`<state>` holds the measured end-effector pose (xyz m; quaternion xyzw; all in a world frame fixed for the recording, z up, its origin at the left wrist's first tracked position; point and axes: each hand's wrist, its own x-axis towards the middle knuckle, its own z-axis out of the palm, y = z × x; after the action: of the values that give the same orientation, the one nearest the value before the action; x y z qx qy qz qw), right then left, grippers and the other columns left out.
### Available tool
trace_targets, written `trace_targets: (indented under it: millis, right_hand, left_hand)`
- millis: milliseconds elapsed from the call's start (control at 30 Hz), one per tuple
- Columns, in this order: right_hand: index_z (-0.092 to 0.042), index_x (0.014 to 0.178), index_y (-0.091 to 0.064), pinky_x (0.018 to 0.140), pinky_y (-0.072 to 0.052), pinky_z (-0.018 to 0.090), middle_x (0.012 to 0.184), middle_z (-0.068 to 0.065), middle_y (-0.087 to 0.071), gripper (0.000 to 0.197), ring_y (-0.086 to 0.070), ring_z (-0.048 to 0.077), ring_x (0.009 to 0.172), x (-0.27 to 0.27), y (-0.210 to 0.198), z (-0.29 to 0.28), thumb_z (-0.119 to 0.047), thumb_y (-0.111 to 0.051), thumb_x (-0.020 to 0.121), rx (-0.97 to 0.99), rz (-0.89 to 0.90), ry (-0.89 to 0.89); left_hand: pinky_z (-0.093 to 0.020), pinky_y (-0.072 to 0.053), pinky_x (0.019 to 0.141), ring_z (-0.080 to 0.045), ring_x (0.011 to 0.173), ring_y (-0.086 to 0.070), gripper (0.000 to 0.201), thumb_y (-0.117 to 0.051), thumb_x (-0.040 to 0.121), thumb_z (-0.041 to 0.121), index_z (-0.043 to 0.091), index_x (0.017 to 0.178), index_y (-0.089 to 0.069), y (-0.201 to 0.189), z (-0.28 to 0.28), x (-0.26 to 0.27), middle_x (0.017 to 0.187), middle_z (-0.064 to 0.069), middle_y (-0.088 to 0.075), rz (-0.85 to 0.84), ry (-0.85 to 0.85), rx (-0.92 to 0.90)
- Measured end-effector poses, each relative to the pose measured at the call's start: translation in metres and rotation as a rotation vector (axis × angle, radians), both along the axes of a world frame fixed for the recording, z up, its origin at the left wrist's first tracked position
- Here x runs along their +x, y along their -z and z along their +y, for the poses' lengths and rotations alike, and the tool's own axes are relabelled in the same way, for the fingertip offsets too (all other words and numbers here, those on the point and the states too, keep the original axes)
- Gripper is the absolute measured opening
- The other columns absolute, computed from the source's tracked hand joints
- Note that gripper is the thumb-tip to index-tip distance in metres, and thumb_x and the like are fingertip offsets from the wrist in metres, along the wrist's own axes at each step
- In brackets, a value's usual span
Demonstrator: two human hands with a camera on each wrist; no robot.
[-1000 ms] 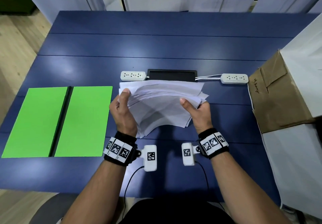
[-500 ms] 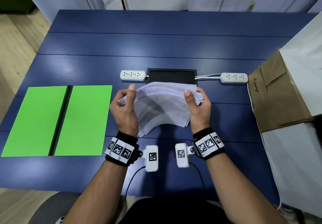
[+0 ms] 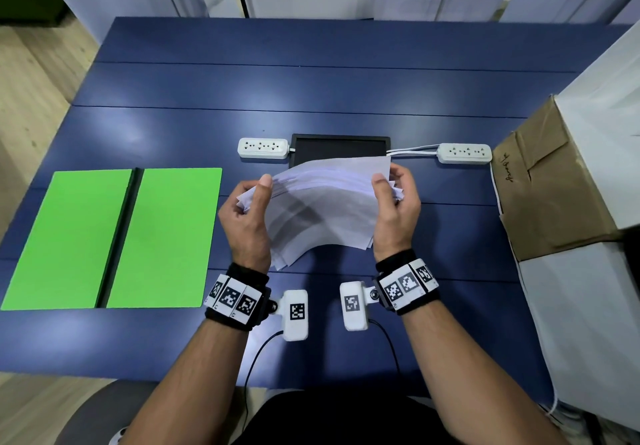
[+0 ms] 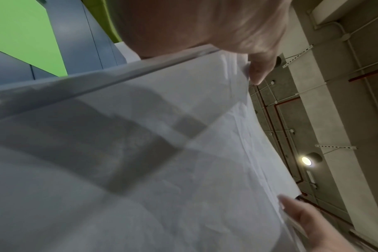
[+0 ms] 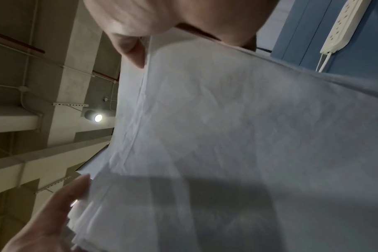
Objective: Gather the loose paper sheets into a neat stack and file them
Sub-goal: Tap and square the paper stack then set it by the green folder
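Observation:
A sheaf of white paper sheets point(image 3: 322, 205) is held above the blue table, its edges uneven and its lower part sagging toward me. My left hand point(image 3: 247, 212) grips its left side, thumb on the near face. My right hand point(image 3: 394, 202) grips the right side the same way. An open green folder point(image 3: 114, 236) with a black spine lies flat at the left. In the left wrist view the sheets point(image 4: 162, 153) fill the picture, with the left hand point(image 4: 205, 30) at the top. In the right wrist view the sheets point(image 5: 237, 136) hang below the right hand point(image 5: 162, 20).
Behind the sheets lie a black tray point(image 3: 341, 148) and two white power strips point(image 3: 263, 148), point(image 3: 464, 153) with cables. A brown cardboard box point(image 3: 554, 184) and white boxes stand along the right edge. Bare blue table point(image 3: 311, 80) stretches beyond them.
The sheaf has been tipped more upright and drawn narrower. Both hands have slid up its sides and moved closer together.

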<state>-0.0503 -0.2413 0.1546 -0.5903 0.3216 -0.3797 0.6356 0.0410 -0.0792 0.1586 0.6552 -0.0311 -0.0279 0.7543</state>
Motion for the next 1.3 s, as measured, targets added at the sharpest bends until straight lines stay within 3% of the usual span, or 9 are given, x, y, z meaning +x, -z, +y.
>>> trace_targets:
  millis: [133, 233, 433, 500, 600, 833, 967, 1100, 1300]
  right_hand:
    - [-0.009, 0.100, -0.066, 0.069, -0.043, 0.013, 0.084, -0.006, -0.064, 0.047, -0.057, -0.001, 0.072, 0.004, -0.005, 0.005, -0.053, -0.066, 0.082, -0.033, -0.010, 0.069]
    - [-0.009, 0.100, -0.066, 0.067, -0.044, 0.016, 0.079, -0.009, -0.063, 0.051, -0.057, -0.001, 0.067, 0.008, -0.007, 0.008, -0.055, -0.069, 0.079, -0.029, 0.008, 0.105]
    - [-0.009, 0.097, -0.066, 0.066, -0.045, 0.017, 0.078, -0.007, -0.064, 0.049, -0.056, 0.002, 0.065, 0.011, -0.010, 0.008, -0.054, -0.071, 0.079, -0.025, 0.029, 0.155]
    - [-0.009, 0.098, -0.066, 0.067, -0.045, 0.014, 0.080, -0.006, -0.066, 0.050, -0.057, -0.002, 0.068, 0.010, -0.011, 0.007, -0.056, -0.070, 0.078, -0.037, 0.039, 0.164]
    - [-0.010, 0.098, -0.067, 0.068, -0.044, 0.013, 0.081, -0.008, -0.066, 0.049, -0.058, -0.001, 0.071, 0.010, -0.011, 0.006, -0.055, -0.071, 0.079, -0.052, 0.057, 0.165]
    - [-0.019, 0.090, -0.064, 0.070, -0.042, 0.013, 0.076, -0.015, -0.063, 0.035, -0.057, -0.002, 0.074, 0.012, -0.013, 0.001, -0.053, -0.063, 0.082, -0.028, 0.105, 0.205]
    - [-0.013, 0.093, -0.064, 0.071, -0.045, 0.016, 0.077, -0.013, -0.065, 0.046, -0.059, 0.002, 0.074, 0.013, -0.016, 0.004, -0.056, -0.069, 0.079, -0.039, 0.071, 0.169]
    - [-0.013, 0.094, -0.064, 0.067, -0.044, 0.015, 0.072, -0.012, -0.063, 0.035, -0.057, -0.001, 0.067, 0.013, -0.016, 0.003, -0.045, -0.071, 0.083, -0.027, 0.077, 0.177]
    - [-0.018, 0.092, -0.063, 0.068, -0.044, 0.017, 0.074, -0.011, -0.063, 0.015, -0.056, 0.001, 0.066, 0.013, -0.017, 0.001, -0.031, -0.068, 0.084, -0.040, 0.105, 0.175]
  left_hand:
    - [-0.023, -0.032, 0.060, -0.003, 0.059, -0.038, 0.040, -0.063, 0.098, 0.011, 0.027, 0.063, -0.055, -0.002, -0.004, -0.002, 0.058, 0.020, -0.044, -0.008, 0.026, 0.024]
    - [-0.030, -0.020, 0.059, -0.009, 0.059, -0.023, 0.054, -0.059, 0.100, 0.008, 0.031, 0.056, -0.038, -0.004, -0.007, -0.003, 0.060, 0.016, -0.028, -0.031, 0.050, 0.025]
    - [-0.027, -0.020, 0.057, -0.008, 0.058, -0.022, 0.060, -0.060, 0.102, 0.011, 0.035, 0.053, -0.035, -0.007, -0.006, -0.006, 0.059, 0.018, -0.026, -0.036, 0.096, 0.065]
    - [-0.020, -0.035, 0.060, -0.004, 0.057, -0.039, 0.047, -0.062, 0.101, 0.009, 0.034, 0.061, -0.056, -0.004, -0.002, -0.007, 0.057, 0.020, -0.046, -0.066, 0.125, 0.069]
    - [-0.020, -0.051, 0.075, -0.004, 0.075, -0.065, 0.008, -0.073, 0.091, 0.002, 0.010, 0.093, -0.075, 0.000, 0.003, -0.007, 0.080, 0.014, -0.075, -0.063, 0.202, 0.044]
    - [-0.025, -0.054, 0.086, -0.011, 0.087, -0.069, 0.026, -0.077, 0.083, -0.007, 0.009, 0.103, -0.074, 0.007, 0.012, -0.003, 0.095, 0.007, -0.079, -0.060, 0.295, 0.014]
    - [-0.026, -0.053, 0.088, -0.012, 0.091, -0.068, 0.027, -0.075, 0.084, -0.009, 0.008, 0.105, -0.074, 0.012, 0.015, -0.003, 0.098, 0.006, -0.078, -0.053, 0.334, 0.030]
    - [-0.032, -0.050, 0.092, -0.018, 0.098, -0.066, 0.027, -0.071, 0.085, -0.013, 0.001, 0.108, -0.074, 0.016, 0.018, -0.002, 0.107, -0.009, -0.074, -0.081, 0.403, 0.030]
    - [-0.021, -0.053, 0.086, -0.006, 0.091, -0.068, 0.037, -0.072, 0.083, -0.015, 0.009, 0.110, -0.072, 0.017, 0.020, 0.000, 0.099, 0.011, -0.078, -0.032, 0.360, 0.005]
